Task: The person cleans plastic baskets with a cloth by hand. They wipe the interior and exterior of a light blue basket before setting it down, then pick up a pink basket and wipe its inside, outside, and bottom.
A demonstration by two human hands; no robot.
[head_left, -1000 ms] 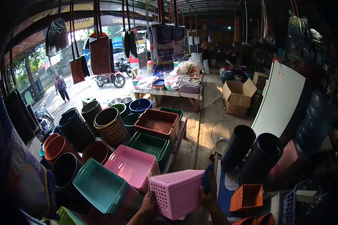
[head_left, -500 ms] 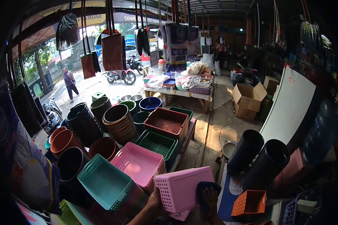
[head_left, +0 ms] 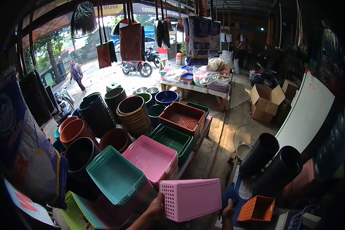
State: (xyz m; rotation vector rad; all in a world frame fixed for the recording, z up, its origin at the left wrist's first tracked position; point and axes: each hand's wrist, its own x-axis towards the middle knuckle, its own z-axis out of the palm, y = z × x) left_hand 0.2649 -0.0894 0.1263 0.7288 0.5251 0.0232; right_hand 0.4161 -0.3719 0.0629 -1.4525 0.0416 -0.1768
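Observation:
A pink plastic basket (head_left: 193,199) with a perforated end is held on its side, its smooth face turned up toward me. My left hand (head_left: 155,210) grips its left end, fingers partly hidden behind it. Just off the basket's right edge, my right hand (head_left: 228,212) is closed on a dark blue cloth (head_left: 230,194). Beyond the held basket stand a stack topped by a pink basket (head_left: 151,158) and another topped by a teal basket (head_left: 117,174).
Green baskets (head_left: 174,140) and a brown-red basket (head_left: 182,118) lie farther along. Black pots (head_left: 258,155) and an orange container (head_left: 257,209) are at right. Dark buckets (head_left: 96,112) stand at left. A cardboard box (head_left: 266,101) sits on the floor; a person (head_left: 76,74) walks outside.
My right hand and the cloth have moved right, off the basket's face to beside its edge. The basket has turned slightly. My view has shifted, and the person outside has taken a step.

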